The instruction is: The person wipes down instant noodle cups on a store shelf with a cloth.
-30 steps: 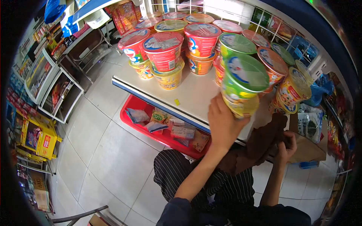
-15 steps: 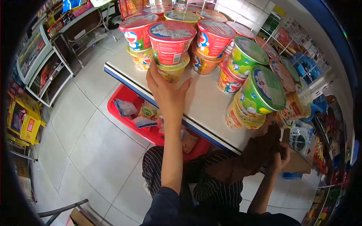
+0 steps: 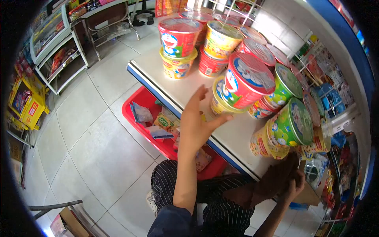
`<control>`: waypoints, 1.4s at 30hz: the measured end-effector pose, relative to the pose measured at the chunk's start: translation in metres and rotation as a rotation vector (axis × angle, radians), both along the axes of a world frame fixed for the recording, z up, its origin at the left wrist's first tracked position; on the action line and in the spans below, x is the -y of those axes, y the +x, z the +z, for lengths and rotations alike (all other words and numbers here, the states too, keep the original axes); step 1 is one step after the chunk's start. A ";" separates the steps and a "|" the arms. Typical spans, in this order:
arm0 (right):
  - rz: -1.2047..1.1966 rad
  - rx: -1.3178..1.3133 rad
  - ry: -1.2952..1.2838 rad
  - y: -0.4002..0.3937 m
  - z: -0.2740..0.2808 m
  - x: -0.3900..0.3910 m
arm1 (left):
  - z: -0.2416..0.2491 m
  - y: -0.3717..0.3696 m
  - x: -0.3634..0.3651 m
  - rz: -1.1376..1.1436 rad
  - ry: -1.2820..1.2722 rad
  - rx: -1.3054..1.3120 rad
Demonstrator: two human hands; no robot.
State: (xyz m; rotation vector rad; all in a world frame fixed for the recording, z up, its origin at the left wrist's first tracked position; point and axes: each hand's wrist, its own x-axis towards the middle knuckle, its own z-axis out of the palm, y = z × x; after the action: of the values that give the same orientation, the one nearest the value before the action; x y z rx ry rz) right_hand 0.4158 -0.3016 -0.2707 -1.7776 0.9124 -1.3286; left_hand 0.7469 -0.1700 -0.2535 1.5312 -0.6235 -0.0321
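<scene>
My left hand (image 3: 198,124) is just over the shelf's front part, its fingers spread, close beside a two-high stack of instant noodle cups. The stack has a red cup (image 3: 246,85) on top, leaning a little, and a yellow cup (image 3: 219,100) below. Bunched in my right hand (image 3: 293,185) is a brown cloth (image 3: 272,181), which hangs down by the shelf edge over my lap. Near the cloth stands a green cup (image 3: 291,123) on a yellow one (image 3: 265,144). A red cup (image 3: 178,39) on a yellow cup (image 3: 177,65) stands at the far left corner.
More stacked cups fill the back of the white shelf (image 3: 233,134), against a wire grid (image 3: 237,10). A red basket (image 3: 136,128) with small packets sits below the front edge. A cardboard box (image 3: 312,193) is by my right hand. Racks of snacks stand farther left.
The red-and-yellow stack beside my left hand has shifted right along the shelf, toward the green cups. My left hand has come off it. My right hand still grips the brown cloth.
</scene>
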 end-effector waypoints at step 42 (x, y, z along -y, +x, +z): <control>0.281 -0.851 -0.447 0.046 0.022 -0.004 | -0.208 -0.034 -0.008 0.024 -0.623 -1.304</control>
State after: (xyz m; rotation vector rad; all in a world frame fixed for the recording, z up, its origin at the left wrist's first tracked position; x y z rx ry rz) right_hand 0.4622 -0.2975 -0.2487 -2.7919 0.7561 -0.5867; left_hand 0.7126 -0.1624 -0.4616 0.6538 0.4168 -0.6921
